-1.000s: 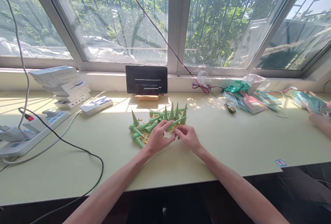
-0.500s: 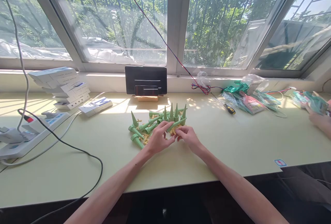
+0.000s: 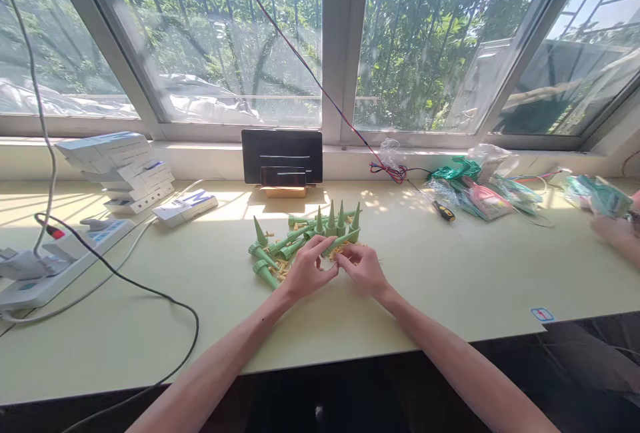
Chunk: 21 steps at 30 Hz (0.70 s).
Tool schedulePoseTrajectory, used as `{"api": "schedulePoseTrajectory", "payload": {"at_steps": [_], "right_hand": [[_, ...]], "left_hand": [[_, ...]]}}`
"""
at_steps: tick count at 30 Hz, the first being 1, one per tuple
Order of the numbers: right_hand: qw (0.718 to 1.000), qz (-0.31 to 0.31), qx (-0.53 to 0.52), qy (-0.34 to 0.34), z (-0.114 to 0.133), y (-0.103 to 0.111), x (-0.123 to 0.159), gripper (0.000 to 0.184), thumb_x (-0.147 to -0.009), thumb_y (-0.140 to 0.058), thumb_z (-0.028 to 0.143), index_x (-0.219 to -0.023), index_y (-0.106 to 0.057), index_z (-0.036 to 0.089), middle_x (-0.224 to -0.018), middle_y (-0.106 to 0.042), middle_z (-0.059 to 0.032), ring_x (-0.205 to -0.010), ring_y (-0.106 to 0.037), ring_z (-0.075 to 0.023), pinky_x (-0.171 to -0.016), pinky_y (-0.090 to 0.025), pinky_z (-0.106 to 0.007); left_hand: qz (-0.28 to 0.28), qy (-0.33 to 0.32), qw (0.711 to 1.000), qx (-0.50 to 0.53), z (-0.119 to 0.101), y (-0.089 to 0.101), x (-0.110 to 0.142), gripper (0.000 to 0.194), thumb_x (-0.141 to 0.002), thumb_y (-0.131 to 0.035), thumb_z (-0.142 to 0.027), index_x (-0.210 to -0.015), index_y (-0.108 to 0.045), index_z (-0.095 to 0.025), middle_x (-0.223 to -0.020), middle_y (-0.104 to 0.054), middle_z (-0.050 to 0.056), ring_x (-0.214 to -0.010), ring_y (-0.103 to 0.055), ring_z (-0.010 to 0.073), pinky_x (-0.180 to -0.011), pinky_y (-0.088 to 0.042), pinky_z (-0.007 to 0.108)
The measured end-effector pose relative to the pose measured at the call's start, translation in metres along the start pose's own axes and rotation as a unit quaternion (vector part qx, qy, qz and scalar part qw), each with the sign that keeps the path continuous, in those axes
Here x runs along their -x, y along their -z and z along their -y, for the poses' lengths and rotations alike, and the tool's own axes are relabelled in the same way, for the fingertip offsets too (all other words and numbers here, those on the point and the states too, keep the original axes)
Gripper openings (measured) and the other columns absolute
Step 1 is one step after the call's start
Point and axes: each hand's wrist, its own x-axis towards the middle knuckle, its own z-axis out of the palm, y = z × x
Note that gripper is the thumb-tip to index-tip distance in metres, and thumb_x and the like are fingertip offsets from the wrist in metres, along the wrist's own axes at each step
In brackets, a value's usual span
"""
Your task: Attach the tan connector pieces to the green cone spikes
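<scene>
My left hand (image 3: 309, 269) is closed around the lower end of a green plastic cone spike (image 3: 344, 239), whose tip slants up to the right. Close beside it, my right hand (image 3: 367, 270) has its thumb and fingers pinched together over small yellow pieces (image 3: 338, 253); whatever it holds is too small to make out. Several green spikes stand upright behind my hands, such as a tall spike (image 3: 331, 218). More lie on their sides to the left, among them a ribbed-cap spike (image 3: 265, 273), with yellow pieces scattered between them.
A tablet (image 3: 283, 153) and a phone (image 3: 283, 176) lean in a wooden stand at the back. White boxes (image 3: 125, 173) and a power strip (image 3: 65, 266) are left. To the right lie a screwdriver (image 3: 443, 211), bagged parts (image 3: 483, 196) and another person's hand (image 3: 617, 233).
My right hand has shifted slightly, its fingertips drawing closer to my left thumb and its fingers more bent. My left hand and the spike look almost still.
</scene>
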Motion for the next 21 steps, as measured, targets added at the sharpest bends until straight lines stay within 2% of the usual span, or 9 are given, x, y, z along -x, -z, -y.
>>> {"api": "schedulePoseTrajectory", "payload": {"at_steps": [3, 7, 13, 21], "right_hand": [[0.999, -0.006, 0.024, 0.025, 0.0001, -0.0008, 0.0007, 0.017, -0.083, -0.064, 0.030, -0.076, -0.072, 0.017, -0.073, -0.072, -0.0061, -0.066, -0.066, -0.0192, -0.061, -0.053, -0.029], [1.000, -0.005, 0.012, 0.014, -0.0002, -0.0008, 0.0008, 0.018, -0.084, -0.064, 0.030, -0.074, -0.071, 0.017, -0.072, -0.072, -0.0059, -0.065, -0.066, -0.0194, -0.060, -0.052, -0.030], [0.997, 0.013, -0.062, -0.039, -0.0003, 0.0007, -0.0010, 0.022, -0.085, -0.062, 0.034, -0.076, -0.073, 0.016, -0.070, -0.071, -0.0067, -0.064, -0.064, -0.0188, -0.057, -0.050, -0.029], [0.976, 0.053, -0.170, -0.124, 0.0016, 0.0032, -0.0056, 0.026, -0.079, -0.067, 0.039, -0.071, -0.073, 0.015, -0.075, -0.072, -0.0082, -0.065, -0.062, -0.0162, -0.058, -0.048, -0.028]], "left_hand": [[0.001, 0.000, 1.000, -0.002, 0.0007, -0.0002, 0.0002, 0.048, -0.079, -0.062, -0.017, -0.126, -0.061, -0.021, -0.104, -0.063, 0.006, -0.080, -0.061, 0.0142, -0.054, -0.053, 0.022], [0.001, -0.002, 1.000, -0.004, 0.0014, -0.0005, 0.0004, 0.048, -0.079, -0.063, -0.017, -0.127, -0.061, -0.021, -0.105, -0.063, 0.006, -0.081, -0.062, 0.0142, -0.055, -0.053, 0.022], [-0.006, -0.002, 1.000, -0.010, 0.0004, -0.0005, 0.0005, 0.046, -0.079, -0.065, -0.018, -0.125, -0.061, -0.021, -0.103, -0.063, 0.006, -0.078, -0.063, 0.0136, -0.054, -0.053, 0.022], [-0.007, -0.008, 1.000, -0.006, -0.0012, -0.0002, 0.0005, 0.044, -0.082, -0.066, -0.022, -0.125, -0.061, -0.020, -0.104, -0.064, 0.006, -0.075, -0.064, 0.0129, -0.053, -0.054, 0.022]]}}
